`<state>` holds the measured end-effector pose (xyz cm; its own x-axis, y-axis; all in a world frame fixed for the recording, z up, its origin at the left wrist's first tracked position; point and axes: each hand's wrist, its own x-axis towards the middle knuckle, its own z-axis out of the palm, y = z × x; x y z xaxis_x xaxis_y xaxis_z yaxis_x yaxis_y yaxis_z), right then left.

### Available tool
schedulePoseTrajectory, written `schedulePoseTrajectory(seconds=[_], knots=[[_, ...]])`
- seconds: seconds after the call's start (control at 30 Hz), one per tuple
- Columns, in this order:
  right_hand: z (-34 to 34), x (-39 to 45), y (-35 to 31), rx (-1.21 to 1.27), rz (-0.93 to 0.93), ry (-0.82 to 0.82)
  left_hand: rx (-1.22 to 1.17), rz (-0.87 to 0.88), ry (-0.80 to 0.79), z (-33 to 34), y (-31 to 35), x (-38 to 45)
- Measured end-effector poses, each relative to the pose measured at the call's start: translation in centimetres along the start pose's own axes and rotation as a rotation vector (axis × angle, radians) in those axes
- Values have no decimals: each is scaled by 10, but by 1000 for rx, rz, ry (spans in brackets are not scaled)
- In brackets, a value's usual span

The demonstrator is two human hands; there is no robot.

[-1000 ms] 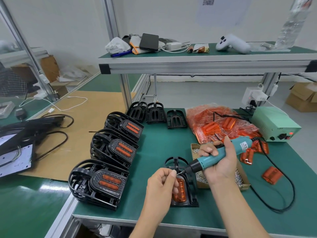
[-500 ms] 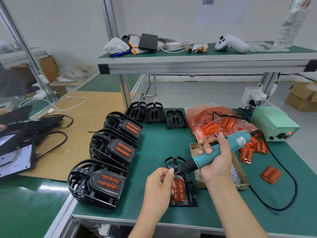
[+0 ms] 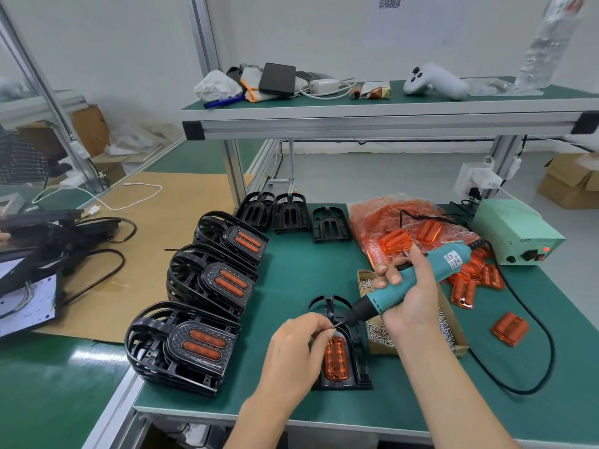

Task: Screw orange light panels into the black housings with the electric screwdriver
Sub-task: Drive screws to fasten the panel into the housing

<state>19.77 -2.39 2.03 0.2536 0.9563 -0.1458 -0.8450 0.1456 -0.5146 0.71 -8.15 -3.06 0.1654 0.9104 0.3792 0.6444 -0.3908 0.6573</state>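
At the green workbench (image 3: 291,280), our right hand (image 3: 410,299) grips the teal electric screwdriver (image 3: 418,283), its bit angled down to a small screw (image 3: 336,325) pinched in the fingertips of our left hand (image 3: 296,348). Just below lies a black housing (image 3: 356,361) with an orange light panel (image 3: 335,359) seated inside. A cardboard box of screws (image 3: 450,335) sits just right of the housing, and finished housings (image 3: 181,348) stand stacked at left.
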Motion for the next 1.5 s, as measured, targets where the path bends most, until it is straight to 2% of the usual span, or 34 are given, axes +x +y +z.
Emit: schedulePoseTrajectory(seconds=[0.07,0.2,0.37,0.67,0.87,1.1,1.27,1.5], knots=[[-1,2,0,-4,4,26,89,49,35,1,-4,2],[-3,2,1,-14,3,45,124,105,77,6,-5,-1],[0,-3,2,-56,-21,38,158,79,46,9,-5,3],[12,-9,16,-450,-227,-84,311,15,9,34,-5,11],[16,-12,31,-646,-295,-196,359,-10,-8,41,-7,10],[16,-10,34,-717,-296,-209,314,-36,55,44,-11,10],[17,-10,38,-761,-317,-245,169,-179,127,47,-15,9],[22,-15,44,-938,-273,-365,146,-205,187,49,-17,4]])
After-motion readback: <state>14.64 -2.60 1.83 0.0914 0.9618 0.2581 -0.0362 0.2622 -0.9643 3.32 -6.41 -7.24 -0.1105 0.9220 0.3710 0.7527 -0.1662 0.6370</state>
